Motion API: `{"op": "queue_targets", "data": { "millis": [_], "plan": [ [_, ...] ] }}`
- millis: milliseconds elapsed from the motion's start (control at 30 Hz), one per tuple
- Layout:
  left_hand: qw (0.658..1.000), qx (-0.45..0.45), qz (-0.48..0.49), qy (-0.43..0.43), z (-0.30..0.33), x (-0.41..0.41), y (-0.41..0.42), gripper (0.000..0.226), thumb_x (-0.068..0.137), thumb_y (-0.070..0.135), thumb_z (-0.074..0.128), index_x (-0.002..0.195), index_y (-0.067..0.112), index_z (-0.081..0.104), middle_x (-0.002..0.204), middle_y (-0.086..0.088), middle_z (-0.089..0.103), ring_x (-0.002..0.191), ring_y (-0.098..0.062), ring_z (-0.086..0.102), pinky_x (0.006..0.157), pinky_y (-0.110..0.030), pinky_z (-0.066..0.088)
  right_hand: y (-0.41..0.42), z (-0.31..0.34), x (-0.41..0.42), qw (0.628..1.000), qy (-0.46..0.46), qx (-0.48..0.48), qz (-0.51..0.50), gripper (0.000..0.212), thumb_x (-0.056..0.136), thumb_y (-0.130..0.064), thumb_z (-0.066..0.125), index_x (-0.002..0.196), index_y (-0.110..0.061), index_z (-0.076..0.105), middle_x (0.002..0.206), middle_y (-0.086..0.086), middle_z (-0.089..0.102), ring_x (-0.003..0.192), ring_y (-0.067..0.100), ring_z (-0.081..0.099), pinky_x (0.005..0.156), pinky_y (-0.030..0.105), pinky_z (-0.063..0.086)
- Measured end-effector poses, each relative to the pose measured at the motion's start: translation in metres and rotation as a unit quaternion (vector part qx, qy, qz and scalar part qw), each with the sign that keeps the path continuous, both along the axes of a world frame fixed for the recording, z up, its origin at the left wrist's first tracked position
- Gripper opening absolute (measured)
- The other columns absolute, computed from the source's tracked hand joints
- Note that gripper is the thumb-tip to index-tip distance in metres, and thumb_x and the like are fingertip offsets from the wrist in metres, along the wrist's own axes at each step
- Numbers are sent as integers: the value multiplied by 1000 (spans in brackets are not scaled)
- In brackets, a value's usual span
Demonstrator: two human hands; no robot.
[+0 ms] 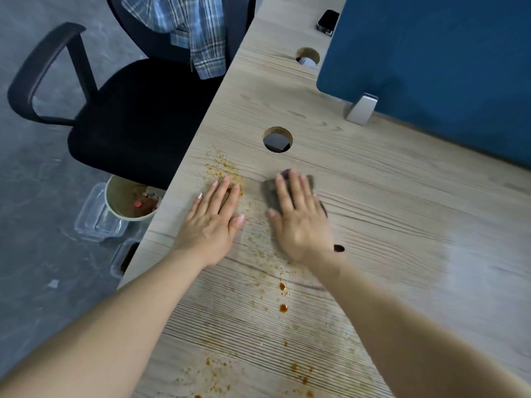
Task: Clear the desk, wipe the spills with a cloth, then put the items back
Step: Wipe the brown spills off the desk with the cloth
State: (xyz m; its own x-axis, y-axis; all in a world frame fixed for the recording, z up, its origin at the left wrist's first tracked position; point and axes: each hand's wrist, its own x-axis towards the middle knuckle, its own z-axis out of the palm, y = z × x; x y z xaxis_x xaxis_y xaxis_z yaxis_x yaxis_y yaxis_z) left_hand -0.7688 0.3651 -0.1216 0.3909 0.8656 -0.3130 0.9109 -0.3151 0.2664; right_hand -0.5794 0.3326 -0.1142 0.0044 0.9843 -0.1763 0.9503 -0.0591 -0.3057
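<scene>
Both hands are down on the counter [388,196]. The right hand [298,216] lies flat, fingers straight and spread, pressing a grey cloth [270,191] onto the wood just below the nearer cable hole [277,139]. The left hand [214,222] rests flat beside it, fingers straight, holding nothing, its fingertips on the orange spill [227,170]. More orange spots [283,307] and crumbs trail down the counter between the 2 forearms toward the near edge. No writing or brand can be read anywhere. Count it up: 2 cable holes, the far one [308,56] near a dark phone-like object [327,22], and 1 blue divider [436,67] standing on a silver foot [362,109]. Down on the floor [34,173] sits 1 bowl [130,201] with food scraps, resting against a clear container [94,216], with another container [126,255] partly hidden under the counter edge. 1 black chair [135,116] carries a plaid shirt [189,30] over its back.
</scene>
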Motion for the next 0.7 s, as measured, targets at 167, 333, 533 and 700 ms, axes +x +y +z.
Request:
{"op": "queue_targets", "data": {
  "millis": [167, 333, 533, 700],
  "plan": [
    [1000, -21, -7, 9, 3, -1, 3, 60, 99, 48, 8, 146, 27, -23, 151, 8, -33, 139, -9, -29, 113, -30, -15, 15, -3, 37, 997, 16, -14, 71, 57, 100, -49, 20, 148, -37, -9, 158, -8, -15, 143, 9, -18, 117, 34, -4],
    [999, -28, -11, 16, 2, -2, 3, 59, 98, 48, 6, 142, 29, -28, 148, 9, -37, 137, -8, -33, 113, -30, -17, 29, -1, 41, 993, -1, -7, -116, 60, 100, -48, 17, 150, -28, -9, 158, 0, -18, 144, 17, -17, 119, 40, -3],
    [999, -32, -8, 26, 3, 0, 4, 61, 99, 48, 9, 147, 25, -20, 152, 6, -33, 140, -10, -29, 116, -33, -13, 12, -2, 1, 994, 30, -12, 105, 60, 100, -50, 20, 148, -35, -11, 157, -8, -20, 143, 11, -20, 117, 33, -5],
    [999, -32, -17, 17, 3, -2, 3, 59, 99, 48, 6, 145, 27, -25, 150, 7, -35, 139, -10, -31, 115, -33, -15, 34, -9, 49, 998, 19, 8, -62, 61, 100, -50, 21, 151, -28, -3, 159, 1, -10, 146, 21, -12, 118, 37, -2]
  ]
}}
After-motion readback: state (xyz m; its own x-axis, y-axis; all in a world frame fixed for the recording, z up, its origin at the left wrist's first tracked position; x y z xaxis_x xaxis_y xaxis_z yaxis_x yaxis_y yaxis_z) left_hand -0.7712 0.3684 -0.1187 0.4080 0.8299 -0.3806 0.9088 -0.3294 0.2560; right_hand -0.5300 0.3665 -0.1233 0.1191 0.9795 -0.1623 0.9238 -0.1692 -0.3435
